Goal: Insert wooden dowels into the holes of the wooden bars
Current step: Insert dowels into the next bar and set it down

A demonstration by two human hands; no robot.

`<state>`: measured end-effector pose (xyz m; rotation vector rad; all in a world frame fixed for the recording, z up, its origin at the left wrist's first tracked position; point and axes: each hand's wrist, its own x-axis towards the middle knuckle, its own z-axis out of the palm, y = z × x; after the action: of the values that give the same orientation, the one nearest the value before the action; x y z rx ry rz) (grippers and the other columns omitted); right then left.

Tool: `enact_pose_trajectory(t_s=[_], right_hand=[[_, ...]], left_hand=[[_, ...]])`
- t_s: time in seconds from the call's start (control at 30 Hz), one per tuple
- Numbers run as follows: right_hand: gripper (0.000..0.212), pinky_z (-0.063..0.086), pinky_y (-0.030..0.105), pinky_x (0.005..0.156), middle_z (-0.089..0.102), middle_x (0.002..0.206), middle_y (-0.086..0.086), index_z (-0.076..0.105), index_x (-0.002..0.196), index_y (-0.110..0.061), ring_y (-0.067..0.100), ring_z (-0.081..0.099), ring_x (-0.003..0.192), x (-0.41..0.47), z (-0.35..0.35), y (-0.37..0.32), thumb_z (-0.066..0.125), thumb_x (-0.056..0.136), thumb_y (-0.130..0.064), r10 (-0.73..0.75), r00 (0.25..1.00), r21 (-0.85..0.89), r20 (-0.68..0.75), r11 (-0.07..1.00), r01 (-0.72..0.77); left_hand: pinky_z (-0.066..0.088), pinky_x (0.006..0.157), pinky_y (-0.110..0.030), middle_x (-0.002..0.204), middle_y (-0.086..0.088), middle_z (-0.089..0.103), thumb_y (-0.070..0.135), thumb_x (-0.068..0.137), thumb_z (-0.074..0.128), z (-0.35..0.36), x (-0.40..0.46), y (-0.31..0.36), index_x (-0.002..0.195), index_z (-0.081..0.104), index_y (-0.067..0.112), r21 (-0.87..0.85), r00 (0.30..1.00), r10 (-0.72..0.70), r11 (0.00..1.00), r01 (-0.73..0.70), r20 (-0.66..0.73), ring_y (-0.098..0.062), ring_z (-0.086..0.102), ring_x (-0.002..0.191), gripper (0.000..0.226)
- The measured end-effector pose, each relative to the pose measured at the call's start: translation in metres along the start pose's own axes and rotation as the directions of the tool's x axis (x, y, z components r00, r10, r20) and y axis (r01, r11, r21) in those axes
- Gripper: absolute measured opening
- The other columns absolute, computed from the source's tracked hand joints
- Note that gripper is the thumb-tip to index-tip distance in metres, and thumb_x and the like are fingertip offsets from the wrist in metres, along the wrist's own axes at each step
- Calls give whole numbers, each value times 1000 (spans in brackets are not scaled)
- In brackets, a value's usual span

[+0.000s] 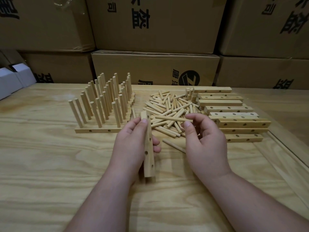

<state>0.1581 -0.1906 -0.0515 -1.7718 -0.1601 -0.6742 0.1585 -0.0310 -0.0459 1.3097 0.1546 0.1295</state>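
My left hand (132,144) grips a wooden bar (149,158) that runs away from me, its row of holes facing right. My right hand (204,139) pinches a wooden dowel (172,118) by its right end. The dowel lies level, its free end pointing left toward the bar's far end, a short gap away. A heap of loose dowels (168,108) lies behind my hands. One single dowel (173,145) lies on the table between my hands.
Bars with upright dowels (103,101) stand in rows at the left. A stack of bare bars (234,114) lies at the right. Cardboard boxes (155,67) wall the back of the wooden table (50,156). White boxes (11,81) sit far left.
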Motion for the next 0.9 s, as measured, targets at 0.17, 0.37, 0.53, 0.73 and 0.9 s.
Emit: enact_pose_trajectory(t_s=[0.17, 0.37, 0.53, 0.73, 0.9], right_hand=[[20, 52, 18, 77, 68, 90, -11, 63, 103, -36, 8, 66, 90, 1, 0, 2, 58, 98, -18, -25, 1000, 45, -1, 999, 25], [20, 51, 16, 73, 66, 90, -13, 64, 103, -34, 8, 64, 85, -1, 0, 1, 59, 99, -15, -72, 997, 58, 38, 996, 70], [20, 52, 19, 72, 66, 89, -13, 64, 101, -34, 9, 64, 84, -2, 0, -2, 60, 98, -14, -91, 994, 46, 66, 995, 88], [19, 49, 16, 73, 66, 88, -13, 65, 101, -31, 10, 64, 87, -4, -1, -2, 62, 96, -14, -113, 989, -17, 91, 993, 115], [19, 47, 12, 75, 67, 91, -14, 66, 103, -29, 5, 63, 91, -3, 0, -1, 62, 96, -12, -126, 989, -75, 81, 988, 132]], left_hand=[[45, 37, -25, 66, -9, 71, 35, 105, 45, 2, -1, 0, 115, 60, 28, 73, 1000, 8, 997, -10, 24, -19, 64, 47, 20], [45, 37, -25, 70, -8, 73, 38, 107, 40, 3, -1, -1, 105, 64, 24, 108, 999, 21, 994, -24, 31, -17, 63, 46, 27], [48, 39, -26, 70, -8, 73, 37, 106, 44, 2, 0, -1, 107, 62, 23, 86, 999, 6, 996, -10, 39, -18, 64, 48, 24], [47, 38, -25, 69, -8, 73, 38, 107, 39, 3, -1, -1, 100, 65, 23, 70, 1000, 22, 997, -24, 17, -17, 63, 46, 30], [49, 41, -25, 78, -5, 75, 40, 104, 48, 3, -1, -1, 96, 68, 22, 60, 999, 34, 998, -33, -15, -16, 66, 53, 28]])
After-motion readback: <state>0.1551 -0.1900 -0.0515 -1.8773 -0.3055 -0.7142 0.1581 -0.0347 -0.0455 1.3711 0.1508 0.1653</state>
